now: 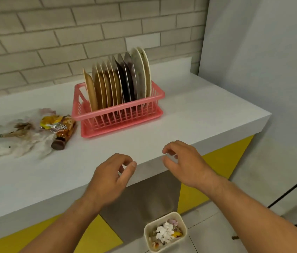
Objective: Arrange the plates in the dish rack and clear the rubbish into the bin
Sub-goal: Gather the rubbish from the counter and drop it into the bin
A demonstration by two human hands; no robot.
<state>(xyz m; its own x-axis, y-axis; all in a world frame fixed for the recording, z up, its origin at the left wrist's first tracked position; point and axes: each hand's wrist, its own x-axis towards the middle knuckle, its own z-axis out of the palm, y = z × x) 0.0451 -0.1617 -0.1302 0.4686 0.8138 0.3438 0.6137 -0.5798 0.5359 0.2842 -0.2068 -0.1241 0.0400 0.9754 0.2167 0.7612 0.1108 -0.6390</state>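
Done: plates (118,83) stood upright in the dish rack (122,121) on the tabletop (189,114).
Pending: rubbish (34,132) heaped left of it; bin (160,219) on the floor.
Hands: left hand (111,176), right hand (186,161) empty, fingers loosely curled.
Next: a leftward reach for the rubbish is called for.

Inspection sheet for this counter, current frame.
surface: white counter, looks dry.
job's things: plates upright in pink dish rack; bin on floor below, holds scraps.
clutter: wrappers, brown bottle and crumpled tissue left of rack.
grips: left hand and right hand loosely curled, holding nothing, above counter edge.
cables: thin black line at right; cable or stand leg, cannot tell.
surroundings: brick-tile wall, yellow cabinet fronts.
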